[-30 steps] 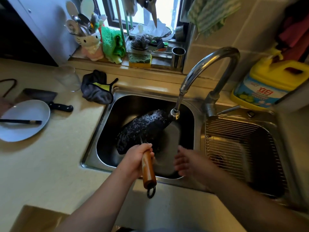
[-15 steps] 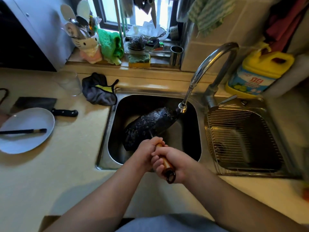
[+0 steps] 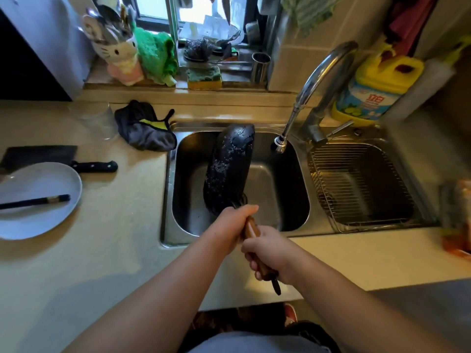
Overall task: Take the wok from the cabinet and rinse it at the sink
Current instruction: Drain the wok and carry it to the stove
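The black wok (image 3: 229, 169) stands on edge in the left basin of the steel sink (image 3: 173, 179), its wet, speckled underside toward me and its rim near the basin's back wall. Its brown wooden handle (image 3: 251, 229) points back at me. My left hand (image 3: 232, 222) grips the handle close to the pan. My right hand (image 3: 267, 253) grips the handle's lower end, where a dark hanging loop sticks out. The curved tap (image 3: 305, 90) ends in a nozzle (image 3: 279, 143) to the right of the wok; I cannot see water running.
A wire rack (image 3: 356, 184) fills the right basin. A yellow detergent jug (image 3: 377, 85) stands behind it. Left of the sink lie a dark cloth (image 3: 145, 128), a glass (image 3: 96, 121), a cleaver (image 3: 51, 156) and a plate (image 3: 33, 200) with chopsticks (image 3: 35, 201).
My right hand came onto the handle behind my left. The wok swung from under the nozzle, tilted right, to stand nearly straight up and down left of the nozzle.
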